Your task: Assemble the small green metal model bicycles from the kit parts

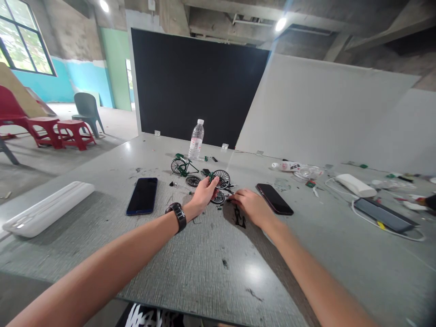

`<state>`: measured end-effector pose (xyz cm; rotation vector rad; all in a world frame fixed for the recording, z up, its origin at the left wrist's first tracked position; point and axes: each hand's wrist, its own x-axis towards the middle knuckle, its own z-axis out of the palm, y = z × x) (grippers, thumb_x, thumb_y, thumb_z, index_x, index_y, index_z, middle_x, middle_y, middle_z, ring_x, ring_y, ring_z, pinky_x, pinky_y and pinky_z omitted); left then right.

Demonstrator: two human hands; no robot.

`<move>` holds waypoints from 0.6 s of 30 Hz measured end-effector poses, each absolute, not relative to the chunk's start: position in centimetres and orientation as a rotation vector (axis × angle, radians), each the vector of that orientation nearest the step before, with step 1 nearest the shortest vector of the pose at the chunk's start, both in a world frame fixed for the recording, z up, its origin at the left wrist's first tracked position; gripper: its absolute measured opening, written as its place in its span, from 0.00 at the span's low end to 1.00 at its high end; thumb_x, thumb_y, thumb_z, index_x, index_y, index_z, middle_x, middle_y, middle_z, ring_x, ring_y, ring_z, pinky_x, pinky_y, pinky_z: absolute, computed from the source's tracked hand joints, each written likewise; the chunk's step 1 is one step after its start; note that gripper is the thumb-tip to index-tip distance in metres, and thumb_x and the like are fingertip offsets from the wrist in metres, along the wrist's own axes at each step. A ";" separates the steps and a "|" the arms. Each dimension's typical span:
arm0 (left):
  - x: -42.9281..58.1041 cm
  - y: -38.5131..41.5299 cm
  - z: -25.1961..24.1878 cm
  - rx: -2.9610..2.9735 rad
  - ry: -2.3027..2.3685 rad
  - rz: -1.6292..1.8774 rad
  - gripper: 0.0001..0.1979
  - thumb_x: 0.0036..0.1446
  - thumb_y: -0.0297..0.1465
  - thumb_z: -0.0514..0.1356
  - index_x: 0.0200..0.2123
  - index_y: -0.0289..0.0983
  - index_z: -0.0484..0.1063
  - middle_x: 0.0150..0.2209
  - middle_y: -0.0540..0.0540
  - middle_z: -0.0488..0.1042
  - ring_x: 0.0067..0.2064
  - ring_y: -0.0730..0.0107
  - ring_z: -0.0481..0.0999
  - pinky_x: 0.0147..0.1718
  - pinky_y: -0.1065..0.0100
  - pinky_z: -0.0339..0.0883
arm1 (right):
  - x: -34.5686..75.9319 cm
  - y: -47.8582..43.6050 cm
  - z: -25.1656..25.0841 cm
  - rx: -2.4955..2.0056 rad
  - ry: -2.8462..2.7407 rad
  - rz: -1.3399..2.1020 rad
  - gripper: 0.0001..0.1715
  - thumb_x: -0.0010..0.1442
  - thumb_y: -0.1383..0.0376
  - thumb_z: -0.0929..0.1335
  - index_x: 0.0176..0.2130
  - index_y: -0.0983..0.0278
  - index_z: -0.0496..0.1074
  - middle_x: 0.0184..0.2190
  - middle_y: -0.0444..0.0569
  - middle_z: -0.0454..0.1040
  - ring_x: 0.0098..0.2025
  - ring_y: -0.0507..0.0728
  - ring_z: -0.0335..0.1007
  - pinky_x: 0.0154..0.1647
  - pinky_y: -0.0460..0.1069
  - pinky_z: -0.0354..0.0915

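Note:
My left hand [203, 194] pinches a green toy-bicycle part with a black spoked wheel [222, 179] on it, just above the table. A second wheel [217, 197] sits right below those fingertips. Low on the table, my right hand [251, 205] has its fingers drawn together at small dark pieces; what is between them, if anything, is too small to make out. Beyond my left hand stands a green toy bicycle frame [184, 171] with one wheel on it. A loose wheel [193, 181] lies close to that frame, with tiny dark bits around it.
A water bottle [196, 140] stands behind the toy parts. Phones lie left [142, 196] and right [274, 199] of my hands. A long white case [49, 208] is at far left. At right are a power bank [384, 214], a cable and plastic packaging [308, 171].

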<state>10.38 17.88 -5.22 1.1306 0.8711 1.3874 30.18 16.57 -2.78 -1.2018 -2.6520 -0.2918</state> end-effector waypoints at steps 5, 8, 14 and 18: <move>10.4 18.0 -5.3 1.134 0.866 1.382 0.20 0.58 0.47 0.61 0.30 0.38 0.61 0.23 0.55 0.63 0.22 0.78 0.64 0.19 0.75 0.57 | 30.4 16.9 -3.2 -1.252 -2.664 -0.409 0.15 0.67 0.70 0.62 0.45 0.61 0.77 0.40 0.51 0.77 0.44 0.59 0.71 0.46 0.53 0.66; 10.4 18.0 -5.4 1.129 0.860 1.386 0.20 0.57 0.48 0.62 0.29 0.38 0.60 0.23 0.55 0.63 0.23 0.78 0.66 0.20 0.76 0.57 | 30.5 17.0 -3.5 -1.255 -2.646 -0.418 0.14 0.67 0.69 0.62 0.44 0.62 0.77 0.40 0.52 0.77 0.44 0.60 0.71 0.46 0.53 0.66; 10.4 17.8 -5.1 1.121 0.865 1.384 0.21 0.57 0.48 0.62 0.29 0.38 0.60 0.22 0.55 0.63 0.21 0.78 0.64 0.19 0.75 0.57 | 30.1 16.8 -3.2 -1.243 -2.613 -0.389 0.12 0.68 0.66 0.62 0.42 0.62 0.75 0.39 0.52 0.76 0.43 0.59 0.72 0.47 0.53 0.66; 10.3 17.8 -5.0 1.120 0.866 1.389 0.20 0.58 0.47 0.62 0.29 0.38 0.60 0.23 0.55 0.63 0.22 0.77 0.65 0.20 0.75 0.58 | 30.1 16.5 -2.8 -1.268 -2.531 -0.214 0.14 0.69 0.66 0.61 0.42 0.62 0.75 0.41 0.51 0.77 0.44 0.59 0.73 0.47 0.53 0.67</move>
